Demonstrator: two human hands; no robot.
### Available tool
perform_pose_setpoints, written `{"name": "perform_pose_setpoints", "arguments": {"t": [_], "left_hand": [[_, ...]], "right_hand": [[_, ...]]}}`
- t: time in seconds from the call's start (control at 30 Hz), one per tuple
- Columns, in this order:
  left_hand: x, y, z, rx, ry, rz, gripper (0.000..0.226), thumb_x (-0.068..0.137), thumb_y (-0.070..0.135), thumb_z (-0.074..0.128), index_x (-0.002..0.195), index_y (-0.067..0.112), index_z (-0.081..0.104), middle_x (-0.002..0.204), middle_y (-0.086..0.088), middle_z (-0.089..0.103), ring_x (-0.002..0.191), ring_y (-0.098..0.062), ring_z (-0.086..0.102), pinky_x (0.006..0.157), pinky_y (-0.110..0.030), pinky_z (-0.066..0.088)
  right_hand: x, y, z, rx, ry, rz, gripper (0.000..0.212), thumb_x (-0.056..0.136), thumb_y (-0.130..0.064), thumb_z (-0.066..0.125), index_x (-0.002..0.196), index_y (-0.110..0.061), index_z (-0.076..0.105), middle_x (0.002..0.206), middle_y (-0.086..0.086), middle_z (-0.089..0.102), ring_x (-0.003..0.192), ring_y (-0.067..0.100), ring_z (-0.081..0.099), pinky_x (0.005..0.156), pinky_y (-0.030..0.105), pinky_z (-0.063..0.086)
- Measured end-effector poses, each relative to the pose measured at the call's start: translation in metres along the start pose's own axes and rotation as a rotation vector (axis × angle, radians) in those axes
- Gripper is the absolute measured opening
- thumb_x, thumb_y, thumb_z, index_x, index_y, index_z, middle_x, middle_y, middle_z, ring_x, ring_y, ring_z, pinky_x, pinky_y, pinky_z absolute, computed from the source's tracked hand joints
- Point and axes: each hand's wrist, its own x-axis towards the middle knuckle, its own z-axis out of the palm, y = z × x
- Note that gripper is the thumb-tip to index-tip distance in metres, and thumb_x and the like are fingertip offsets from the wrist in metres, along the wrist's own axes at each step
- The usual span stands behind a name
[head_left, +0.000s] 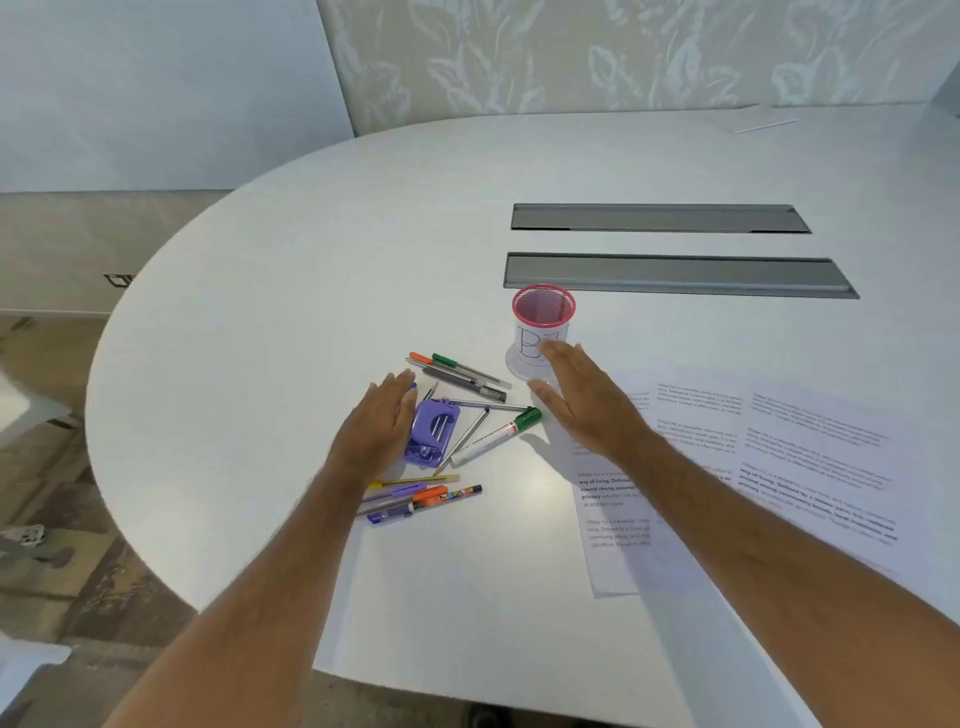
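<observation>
- Pens (460, 374): loose on the worktop (311, 291), just left of the pink mesh cup (544, 307) and on its near side. A purple case (432, 434) and a green-capped marker (501, 432) lie among them, farther from the cup.
- Left hand (382, 426) and right hand (582, 400): we read both as empty, fingers straight, palms turned inward. The right fingertips pass before the cup's base, and we cannot tell whether they touch it.
- Purpose, in our judgement: the hands flank the scatter to gather it for the upright, empty cup.
- Printed sheets (779, 447): right of the cup, under the right forearm.
</observation>
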Motion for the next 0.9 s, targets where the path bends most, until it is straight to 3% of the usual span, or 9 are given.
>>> {"name": "perform_pose_setpoints", "arguments": {"t": [0.17,0.3,0.4,0.6,0.77,0.9], "left_hand": [[-0.008,-0.012,-0.004,-0.047,0.079,-0.070,0.041,0.114,0.019,0.036,0.149,0.008,0.055,0.152,-0.011,0.059,0.142,-0.027,0.049,0.119,-0.037,0.035],[-0.011,-0.017,-0.009,-0.051,0.126,-0.069,0.037,0.112,0.022,0.041,0.141,0.011,0.060,0.143,-0.009,0.065,0.132,-0.027,0.054,0.111,-0.037,0.042],[-0.013,-0.015,-0.009,-0.082,0.108,-0.088,0.037,0.109,0.026,0.050,0.143,0.014,0.058,0.144,-0.005,0.064,0.131,-0.024,0.055,0.105,-0.030,0.040],[-0.006,-0.005,-0.014,-0.267,0.083,-0.255,0.035,0.101,0.029,0.067,0.133,0.014,0.065,0.134,-0.004,0.068,0.121,-0.022,0.063,0.098,-0.034,0.051],[-0.005,0.001,-0.016,-0.215,0.064,-0.268,0.041,0.096,0.028,0.075,0.132,0.011,0.067,0.134,-0.008,0.067,0.119,-0.024,0.063,0.091,-0.033,0.052],[-0.007,0.001,-0.016,-0.188,0.057,-0.265,0.042,0.095,0.023,0.077,0.133,0.011,0.065,0.136,-0.007,0.065,0.122,-0.023,0.060,0.095,-0.033,0.051]], "right_hand": [[0.012,-0.013,0.014,0.034,-0.035,-0.051,0.039,0.105,-0.020,0.060,0.141,-0.006,0.055,0.144,0.012,0.061,0.134,0.028,0.056,0.110,0.039,0.047],[0.025,-0.024,0.025,0.027,-0.073,-0.066,0.033,0.105,-0.016,0.059,0.136,-0.007,0.059,0.142,0.009,0.062,0.134,0.025,0.056,0.108,0.035,0.046],[0.039,-0.031,0.032,0.052,-0.121,-0.045,0.030,0.105,-0.017,0.059,0.134,-0.008,0.060,0.136,0.010,0.064,0.126,0.025,0.059,0.104,0.038,0.050],[0.071,-0.038,0.045,0.072,-0.242,0.018,0.027,0.103,-0.022,0.062,0.130,-0.016,0.061,0.125,0.008,0.067,0.111,0.024,0.061,0.095,0.040,0.053],[0.087,-0.043,0.059,0.042,-0.286,0.055,0.027,0.100,-0.031,0.068,0.125,-0.022,0.061,0.121,0.004,0.068,0.105,0.020,0.063,0.090,0.042,0.058],[0.095,-0.044,0.066,-0.007,-0.285,0.057,0.025,0.098,-0.031,0.070,0.120,-0.023,0.064,0.118,0.004,0.070,0.103,0.018,0.061,0.088,0.043,0.058]]}}
